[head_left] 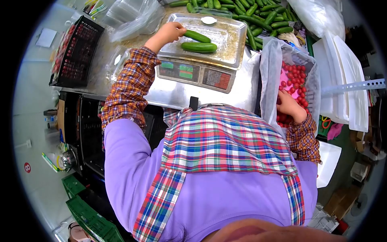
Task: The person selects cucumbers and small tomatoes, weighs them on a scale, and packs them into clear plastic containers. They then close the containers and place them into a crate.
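Note:
Two cucumbers (pixel 198 47) lie side by side in a clear plastic tray on the metal pan (pixel 229 58) of a digital scale (pixel 196 74). My left hand (pixel 169 33) is at the pan's left side, its fingers closed at the left end of the upper cucumber (pixel 196 36). At the right, my right hand (pixel 290 105) reaches into a lined crate (pixel 271 76) of small red tomatoes (pixel 295 76). Its fingertips are partly hidden among the tomatoes, so what they hold cannot be made out.
A heap of cucumbers (pixel 258 20) lies behind the scale. Stacked clear trays (pixel 131 16) stand at the back left, beside a black crate (pixel 76 52). White foam boxes (pixel 342 76) and a perforated metal bar (pixel 354 86) are right of the tomato crate.

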### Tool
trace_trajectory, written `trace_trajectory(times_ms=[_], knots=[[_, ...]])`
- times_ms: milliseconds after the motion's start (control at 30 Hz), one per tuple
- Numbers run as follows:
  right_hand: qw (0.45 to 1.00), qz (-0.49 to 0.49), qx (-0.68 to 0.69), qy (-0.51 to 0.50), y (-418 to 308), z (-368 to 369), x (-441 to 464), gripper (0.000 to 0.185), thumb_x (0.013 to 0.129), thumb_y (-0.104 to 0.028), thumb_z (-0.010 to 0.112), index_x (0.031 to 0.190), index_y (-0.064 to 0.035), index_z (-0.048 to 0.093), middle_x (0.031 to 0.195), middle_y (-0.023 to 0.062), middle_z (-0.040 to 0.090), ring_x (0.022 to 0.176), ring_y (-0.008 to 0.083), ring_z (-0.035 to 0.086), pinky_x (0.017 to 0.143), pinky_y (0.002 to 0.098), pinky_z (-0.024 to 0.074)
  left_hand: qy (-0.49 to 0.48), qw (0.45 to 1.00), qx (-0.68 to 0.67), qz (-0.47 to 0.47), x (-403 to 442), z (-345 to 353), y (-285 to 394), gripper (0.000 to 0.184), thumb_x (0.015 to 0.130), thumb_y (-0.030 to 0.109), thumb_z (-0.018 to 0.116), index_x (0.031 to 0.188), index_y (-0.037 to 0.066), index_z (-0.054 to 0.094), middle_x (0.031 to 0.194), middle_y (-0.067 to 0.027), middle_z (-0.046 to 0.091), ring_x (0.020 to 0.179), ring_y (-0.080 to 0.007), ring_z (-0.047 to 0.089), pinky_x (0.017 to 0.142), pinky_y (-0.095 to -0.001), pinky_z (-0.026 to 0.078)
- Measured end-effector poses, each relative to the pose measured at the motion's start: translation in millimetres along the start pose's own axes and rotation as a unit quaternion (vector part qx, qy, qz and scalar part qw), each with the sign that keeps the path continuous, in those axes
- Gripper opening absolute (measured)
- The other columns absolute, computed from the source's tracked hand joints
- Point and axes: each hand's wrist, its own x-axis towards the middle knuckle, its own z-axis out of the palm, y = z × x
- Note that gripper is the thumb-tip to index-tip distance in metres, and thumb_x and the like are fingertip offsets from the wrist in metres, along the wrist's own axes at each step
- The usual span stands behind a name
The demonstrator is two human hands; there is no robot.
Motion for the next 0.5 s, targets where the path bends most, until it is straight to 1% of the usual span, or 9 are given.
trace_trajectory(times_ms=[67,100,200,233,333,367,433,467,500], knots=[[1.0,0.014,-0.004,-0.012,2,3,4,0.064,0.072,-0.023,0.068,0.129,-0.0097,0.044,0.114,0.0273,0.051,0.102,0.0419,0.053,0.087,0.0453,0.0447,0.021,0.987,0.11,0.116,-3,13,2,0.027,0.086,0.024,0.062,0.1,0.002,0.065,0.091,-0.012,0.067,0.076,-0.0225,0.064,0.068,-0.0348,0.052],[1.0,0.021,-0.007,-0.02,5,5,6,0.065,0.071,-0.023,0.069,0.13,-0.0099,0.043,0.113,0.028,0.051,0.102,0.0418,0.053,0.087,0.0451,0.0448,0.03,0.984,0.146,0.101,-4,20,6,0.025,0.082,0.026,0.065,0.095,0.005,0.068,0.094,-0.0138,0.067,0.08,-0.0269,0.064,0.073,-0.0365,0.05],[0.999,0.029,-0.036,-0.005,20,18,10,0.068,0.071,-0.024,0.069,0.131,-0.0096,0.041,0.111,0.0282,0.051,0.101,0.0412,0.053,0.086,0.0448,0.0452,0.138,0.942,0.255,0.168,-10,29,15,0.028,0.081,0.029,0.066,0.097,0.006,0.068,0.094,-0.0151,0.066,0.085,-0.0286,0.063,0.073,-0.0366,0.05],[1.0,0.021,-0.012,-0.005,24,21,13,0.067,0.07,-0.024,0.07,0.13,-0.009,0.043,0.112,0.028,0.051,0.101,0.0412,0.053,0.086,0.0446,0.0451,0.18,0.934,0.24,0.194,-10,29,15,0.029,0.08,0.031,0.067,0.096,0.007,0.068,0.093,-0.0145,0.066,0.083,-0.0288,0.063,0.072,-0.0374,0.05],[0.998,-0.009,0.061,-0.017,27,23,18,0.063,0.069,-0.024,0.071,0.125,-0.0073,0.048,0.113,0.0273,0.052,0.103,0.041,0.053,0.088,0.0436,0.0447,0.269,0.931,0.096,0.228,-31,16,28,0.027,0.081,0.03,0.066,0.094,0.006,0.067,0.09,-0.0138,0.065,0.078,-0.0271,0.062,0.07,-0.036,0.05],[0.996,-0.023,0.085,-0.026,23,22,19,0.061,0.069,-0.023,0.071,0.124,-0.0068,0.051,0.114,0.0268,0.052,0.104,0.0408,0.053,0.089,0.043,0.0445,0.293,0.927,0.05,0.231,-45,15,35,0.026,0.082,0.027,0.065,0.095,0.005,0.067,0.086,-0.0105,0.065,0.075,-0.0214,0.061,0.068,-0.0322,0.049],[0.989,-0.071,0.127,-0.036,2,14,21,0.053,0.069,-0.023,0.072,0.116,-0.0042,0.057,0.118,0.0241,0.053,0.106,0.0382,0.053,0.091,0.041,0.044,0.279,0.933,-0.112,0.2,-83,27,59,0.023,0.083,0.024,0.064,0.095,0.005,0.066,0.084,-0.0085,0.064,0.074,-0.0176,0.06,0.066,-0.0292,0.048],[0.986,-0.088,0.133,-0.045,2,16,23,0.053,0.069,-0.023,0.072,0.117,-0.0036,0.057,0.119,0.0235,0.053,0.106,0.0372,0.054,0.09,0.0408,0.0441,0.27,0.925,-0.194,0.183,-103,38,72,0.021,0.084,0.023,0.064,0.095,0.005,0.066,0.083,-0.0076,0.064,0.074,-0.0156,0.059,0.066,-0.0277,0.048],[0.984,-0.104,0.137,-0.053,5,19,27,0.053,0.07,-0.023,0.072,0.117,-0.0029,0.057,0.12,0.023,0.053,0.106,0.0362,0.054,0.09,0.0407,0.0442,0.25,0.917,-0.223,0.217,-119,56,83,0.019,0.084,0.021,0.064,0.094,0.004,0.065,0.082,-0.0066,0.063,0.074,-0.0143,0.059,0.065,-0.027,0.047]])
